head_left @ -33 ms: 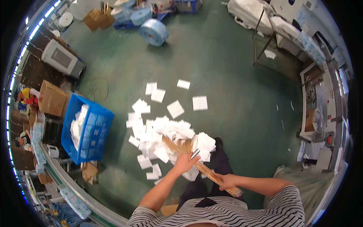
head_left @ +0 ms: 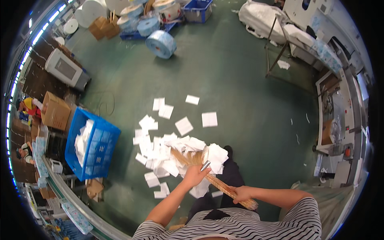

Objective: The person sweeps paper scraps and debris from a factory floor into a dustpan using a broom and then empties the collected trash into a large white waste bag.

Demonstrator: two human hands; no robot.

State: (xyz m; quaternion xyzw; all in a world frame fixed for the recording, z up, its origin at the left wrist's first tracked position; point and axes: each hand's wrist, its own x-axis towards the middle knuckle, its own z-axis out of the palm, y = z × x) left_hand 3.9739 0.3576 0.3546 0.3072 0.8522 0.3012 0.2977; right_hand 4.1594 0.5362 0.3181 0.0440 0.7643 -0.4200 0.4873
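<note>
A straw broom (head_left: 220,185) runs slantwise in front of me, and both my hands are closed on its handle. My left hand (head_left: 195,176) grips it just above the bristles; a short silvery cylinder (head_left: 205,165) juts out beside the thumb, and I cannot make out what it belongs to. Around the upper end of the handle, nearer my body, my right hand (head_left: 242,194) is wrapped. The broom's straw head (head_left: 188,157) lies on a pile of white paper-like sheets (head_left: 160,154) on the floor, and some bristles are hidden among them.
Loose white sheets (head_left: 209,119) lie beyond the pile. To the left stands a blue plastic crate (head_left: 100,144) with white sheets inside, by a cardboard box (head_left: 55,111). A pale blue roll (head_left: 161,44) sits at the far side. Right are a metal frame (head_left: 278,56) and machinery (head_left: 348,116).
The view has tilted slightly, so the far floor and its contents sit a little lower in the picture. Both hands keep their grip on the broom, which has barely moved.
</note>
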